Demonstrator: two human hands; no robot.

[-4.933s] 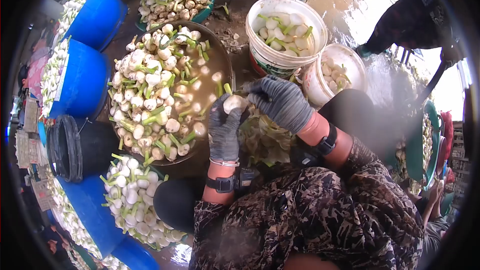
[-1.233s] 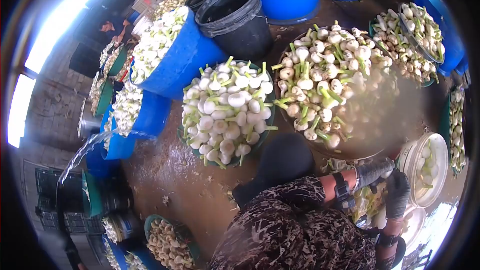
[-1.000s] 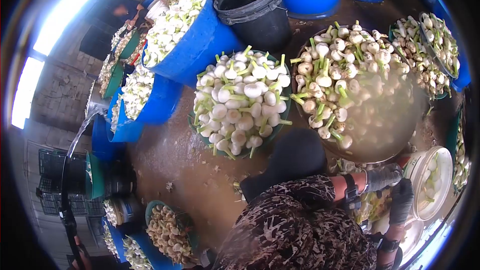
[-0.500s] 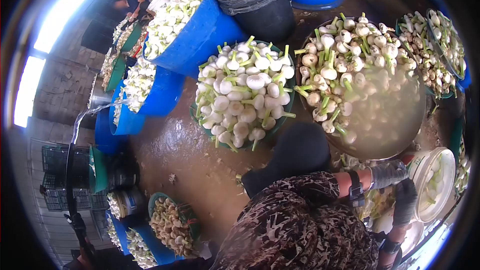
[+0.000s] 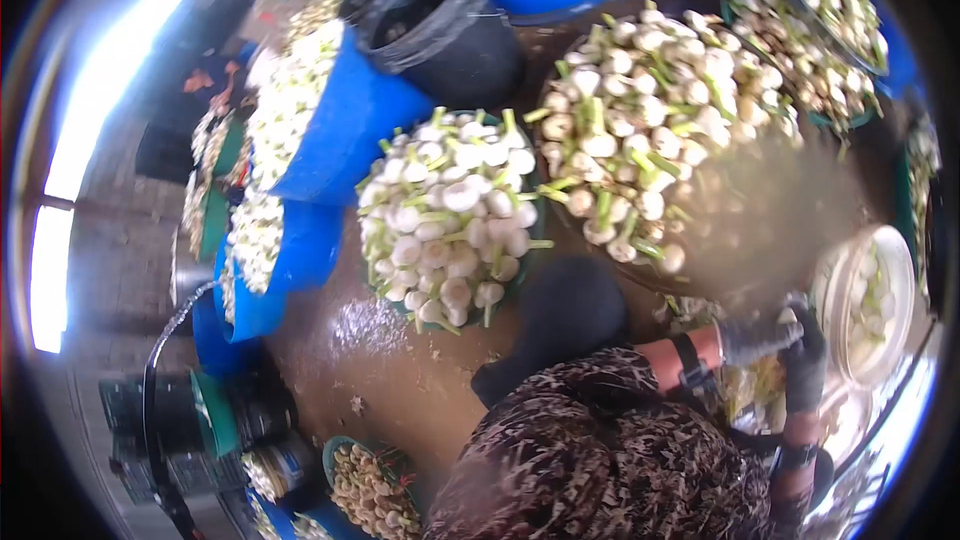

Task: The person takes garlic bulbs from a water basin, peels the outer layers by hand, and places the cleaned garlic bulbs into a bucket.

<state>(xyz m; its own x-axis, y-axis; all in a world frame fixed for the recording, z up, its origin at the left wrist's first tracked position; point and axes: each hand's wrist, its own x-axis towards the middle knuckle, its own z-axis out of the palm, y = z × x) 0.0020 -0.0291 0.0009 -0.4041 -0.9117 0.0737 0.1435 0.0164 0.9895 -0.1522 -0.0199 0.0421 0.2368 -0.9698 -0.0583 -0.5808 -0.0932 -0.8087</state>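
Note:
My left hand [image 5: 758,336], in a grey glove, is closed around a small whitish thing that looks like a garlic bulb [image 5: 787,317]. My right hand [image 5: 804,365], in a darker glove, meets it from the right with bent fingers; whatever lies in them is hidden. Both hands are beside a white bucket [image 5: 888,360] holding pale peeled bulbs with green stems. Just above them, a wide round tub [image 5: 548,140] is heaped with garlic bulbs [image 5: 640,130], some in murky water. A blurred patch covers its lower right part.
A green basin of cleaned bulbs [image 5: 450,220] stands left of the wide tub. Blue tubs [image 5: 350,120] filled with garlic and a black bucket [image 5: 450,40] are farther off. Water runs from a black hose [image 5: 150,410] at left. My dark-covered knee [image 5: 575,310] is below the basin.
The view has shifted, so the basin and tubs appear farther left. My hands have drawn slightly away from the white bucket's rim, and a whitish thing now shows between them.

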